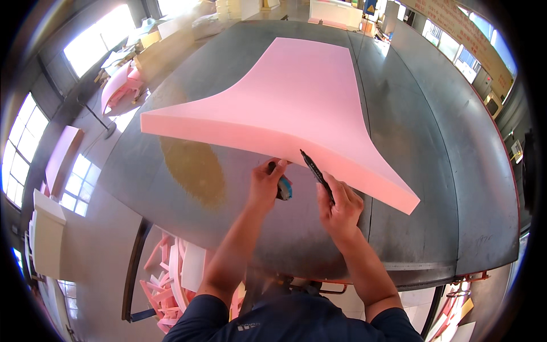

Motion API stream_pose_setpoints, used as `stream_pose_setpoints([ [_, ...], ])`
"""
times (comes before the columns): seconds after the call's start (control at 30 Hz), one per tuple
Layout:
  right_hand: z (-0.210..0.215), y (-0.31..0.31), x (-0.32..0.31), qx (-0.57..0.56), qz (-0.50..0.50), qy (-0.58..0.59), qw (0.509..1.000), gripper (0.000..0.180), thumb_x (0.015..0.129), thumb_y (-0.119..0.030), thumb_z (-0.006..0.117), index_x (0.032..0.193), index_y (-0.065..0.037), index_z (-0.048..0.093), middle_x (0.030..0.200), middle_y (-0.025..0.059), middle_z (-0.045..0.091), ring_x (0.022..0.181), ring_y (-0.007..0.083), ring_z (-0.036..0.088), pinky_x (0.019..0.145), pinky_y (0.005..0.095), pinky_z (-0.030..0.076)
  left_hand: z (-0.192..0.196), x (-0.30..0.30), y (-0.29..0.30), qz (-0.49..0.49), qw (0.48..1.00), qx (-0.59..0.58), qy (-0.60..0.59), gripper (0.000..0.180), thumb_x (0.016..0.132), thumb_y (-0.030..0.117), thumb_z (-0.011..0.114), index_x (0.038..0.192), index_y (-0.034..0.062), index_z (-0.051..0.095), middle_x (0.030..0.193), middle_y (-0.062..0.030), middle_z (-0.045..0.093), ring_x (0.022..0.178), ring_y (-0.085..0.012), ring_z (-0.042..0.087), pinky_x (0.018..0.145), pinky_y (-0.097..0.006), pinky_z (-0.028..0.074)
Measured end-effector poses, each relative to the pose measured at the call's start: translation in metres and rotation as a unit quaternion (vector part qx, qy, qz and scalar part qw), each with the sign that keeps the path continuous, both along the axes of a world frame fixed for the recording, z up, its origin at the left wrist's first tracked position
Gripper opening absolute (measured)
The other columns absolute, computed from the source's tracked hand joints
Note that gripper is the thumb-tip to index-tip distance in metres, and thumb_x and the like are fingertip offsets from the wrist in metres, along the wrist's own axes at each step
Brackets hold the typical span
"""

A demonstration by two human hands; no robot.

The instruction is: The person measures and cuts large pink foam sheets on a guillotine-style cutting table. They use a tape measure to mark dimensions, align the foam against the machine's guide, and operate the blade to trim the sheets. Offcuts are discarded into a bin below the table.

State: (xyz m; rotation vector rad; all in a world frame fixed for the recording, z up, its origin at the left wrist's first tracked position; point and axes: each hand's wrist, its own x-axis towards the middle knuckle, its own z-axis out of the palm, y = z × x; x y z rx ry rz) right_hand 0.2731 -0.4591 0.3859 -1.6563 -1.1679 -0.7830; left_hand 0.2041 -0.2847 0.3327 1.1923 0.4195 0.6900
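Observation:
A large pink foam slab (pixel 307 91) lies on the grey metal table (pixel 273 233), narrow at its far end and flaring wide toward me with a curved near edge. My left hand (pixel 265 183) is closed around a black and blue tool (pixel 284 190) that looks like a tape measure, partly hidden by the fingers. Its fingertips are at the slab's near edge. In my right hand (pixel 343 208) is a black marker pen (pixel 316 172), its tip pointing up and left against the front face of the slab.
A tan worn patch (pixel 194 171) marks the tabletop on the left. Pink foam offcuts (pixel 171 273) are heaped below the table's near left side. More foam pieces (pixel 122 85) stand on the floor at left. A long raised panel (pixel 450 85) borders the right side.

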Motion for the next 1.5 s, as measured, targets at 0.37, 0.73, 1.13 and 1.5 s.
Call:
stream_pose_setpoints([
  [0.37, -0.011, 0.039, -0.004, -0.049, -0.063, 0.027, 0.996, 0.026, 0.086, -0.007, 0.070, 0.112, -0.002, 0.068, 0.067, 0.0068, 0.063, 0.051, 0.0188, 0.059, 0.048, 0.0315, 0.046, -0.009, 0.007, 0.009, 0.000, 1.000, 0.012, 0.021, 0.025, 0.095, 0.024, 0.067, 0.097, -0.0009, 0.072, 0.076, -0.0042, 0.067, 0.059, -0.0107, 0.062, 0.051, -0.026, 0.045],
  [0.73, -0.020, 0.060, -0.002, -0.048, -0.048, 0.007, 0.998, 0.026, 0.085, -0.007, 0.071, 0.110, -0.002, 0.068, 0.067, 0.0072, 0.063, 0.052, 0.0197, 0.059, 0.048, 0.0318, 0.046, -0.015, 0.008, 0.013, -0.014, 0.999, 0.018, 0.041, 0.023, 0.095, 0.023, 0.068, 0.095, -0.0006, 0.071, 0.070, -0.0021, 0.063, 0.057, -0.0092, 0.059, 0.049, -0.026, 0.043],
  [1.13, -0.024, 0.052, -0.013, -0.076, -0.030, 0.030, 0.996, 0.019, 0.084, -0.007, 0.071, 0.101, 0.000, 0.071, 0.067, 0.0097, 0.065, 0.050, 0.0220, 0.060, 0.049, 0.0321, 0.047, -0.019, 0.005, 0.018, -0.020, 0.999, -0.007, 0.042, 0.016, 0.093, 0.014, 0.068, 0.092, -0.0019, 0.069, 0.070, -0.0032, 0.063, 0.058, -0.0095, 0.060, 0.049, -0.026, 0.043],
  [1.5, -0.011, 0.053, -0.001, -0.070, -0.007, -0.042, 0.997, 0.019, 0.084, -0.003, 0.071, 0.102, 0.001, 0.069, 0.069, 0.0093, 0.065, 0.053, 0.0220, 0.061, 0.051, 0.0323, 0.047, -0.031, 0.006, 0.021, -0.019, 1.000, -0.001, 0.022, 0.012, 0.092, 0.011, 0.068, 0.092, -0.0011, 0.070, 0.072, -0.0042, 0.065, 0.057, -0.0120, 0.062, 0.049, -0.026, 0.043],
])
